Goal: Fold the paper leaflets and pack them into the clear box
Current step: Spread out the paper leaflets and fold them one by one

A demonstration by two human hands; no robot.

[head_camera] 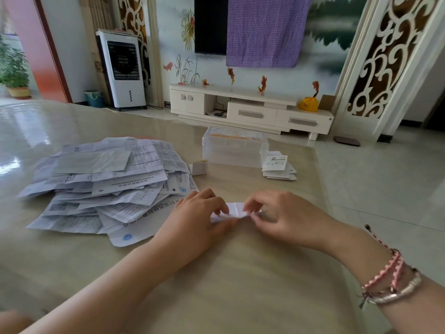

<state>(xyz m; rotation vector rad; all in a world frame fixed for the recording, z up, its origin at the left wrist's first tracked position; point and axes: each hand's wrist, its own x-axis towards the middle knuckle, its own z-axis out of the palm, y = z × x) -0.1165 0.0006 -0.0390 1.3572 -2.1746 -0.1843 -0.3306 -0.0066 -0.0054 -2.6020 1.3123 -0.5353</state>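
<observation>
Item: one small folded leaflet (pixel 234 209), white, lying on the bench (pixel 240 273) near its front middle. We had our left hand (pixel 199 213) and right hand (pixel 279 213) on it, fingers curled, pinching its two ends. Loose pile of unfolded leaflets (pixel 106 186) to the left. Clear box (pixel 234 147), lidded, stood farther back; small stack of folded leaflets (pixel 278 167) just beside its right end.

The single head-worn view looks forward and down over the glossy beige stone-patterned table (pixel 216 273), close enough that both forearms enter at the near edge. Facing past the far edge, it also takes in the white low television cabinet (pixel 252 109) against the wall.
</observation>
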